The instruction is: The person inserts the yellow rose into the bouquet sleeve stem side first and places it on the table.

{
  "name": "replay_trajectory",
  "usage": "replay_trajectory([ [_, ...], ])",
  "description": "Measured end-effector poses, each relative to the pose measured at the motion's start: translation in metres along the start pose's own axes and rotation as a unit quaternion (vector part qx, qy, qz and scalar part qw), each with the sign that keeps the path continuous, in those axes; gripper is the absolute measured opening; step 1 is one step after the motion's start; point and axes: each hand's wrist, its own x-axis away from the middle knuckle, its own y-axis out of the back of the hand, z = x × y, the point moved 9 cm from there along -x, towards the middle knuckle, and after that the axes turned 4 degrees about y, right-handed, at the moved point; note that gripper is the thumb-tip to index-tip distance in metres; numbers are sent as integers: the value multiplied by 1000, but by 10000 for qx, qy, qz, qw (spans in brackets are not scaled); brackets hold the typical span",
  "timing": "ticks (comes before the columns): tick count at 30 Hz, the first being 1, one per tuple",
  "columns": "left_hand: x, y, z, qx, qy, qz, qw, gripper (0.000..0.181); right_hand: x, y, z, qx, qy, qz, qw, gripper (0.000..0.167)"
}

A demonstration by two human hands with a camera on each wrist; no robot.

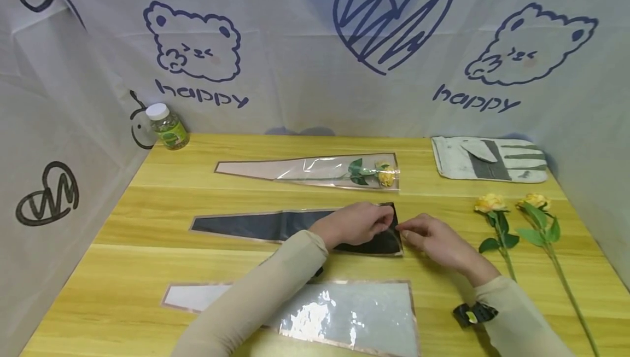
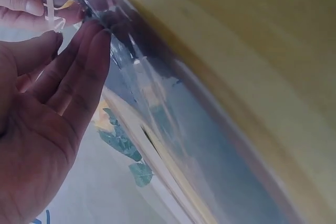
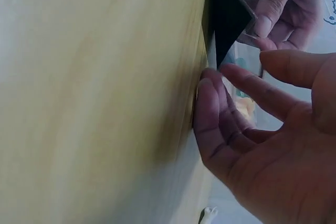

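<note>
Wood-grain tabletop (image 1: 123, 269), tapered black wrapper (image 1: 256, 227) (glossy)

My forearms (image 1: 261, 286) extend forward; my left hand (image 1: 361, 223) pinches, while my right hand (image 1: 438, 239) faces it, thumb (image 3: 299, 66) held apart from index finger (image 3: 260, 90).

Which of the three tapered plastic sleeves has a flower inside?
The pale, brown-edged plastic sleeve farthest back: a yellow, green-leaved flower shows inside. The black plastic sleeve and pale front sleeve show none.
</note>
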Motion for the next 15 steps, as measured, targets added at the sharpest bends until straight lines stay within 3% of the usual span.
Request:
replay_trajectory([
  [7,-1,2,0,-66,-100,-79,9999,9,-3,-3,-1,179,42,146,9997,30],
  [15,2,6,3,164,-173,-206,9995,14,-5,-2,-1,197,145,79,9997,27],
])
